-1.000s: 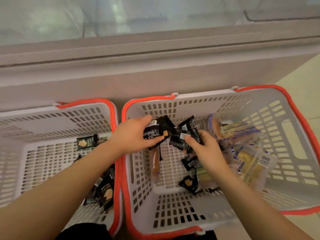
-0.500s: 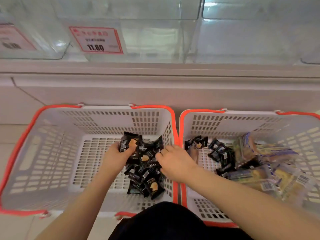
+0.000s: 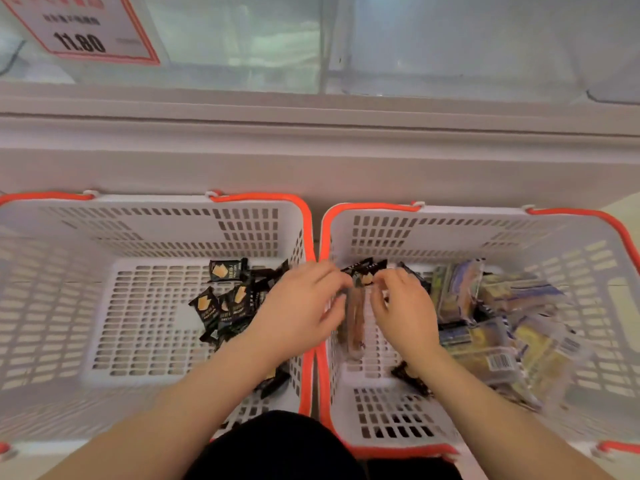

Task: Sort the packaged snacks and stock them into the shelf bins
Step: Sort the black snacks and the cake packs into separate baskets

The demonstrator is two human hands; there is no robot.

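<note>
Over the right basket (image 3: 450, 223), at its 9 o'clock wall, I had both hands, left hand (image 3: 301, 306) and right hand (image 3: 403, 306), pinching one black snack packet (image 3: 363, 273), probably to move it to the left basket (image 3: 138, 230) with the other black packets (image 3: 225, 303).

Two white perforated plastic baskets (image 3: 145, 237) with smooth orange rims hold glossy black foil snack packets (image 3: 227, 270) and clear shiny film-wrapped packs (image 3: 485, 348) below transparent shelf bins (image 3: 242, 36).
</note>
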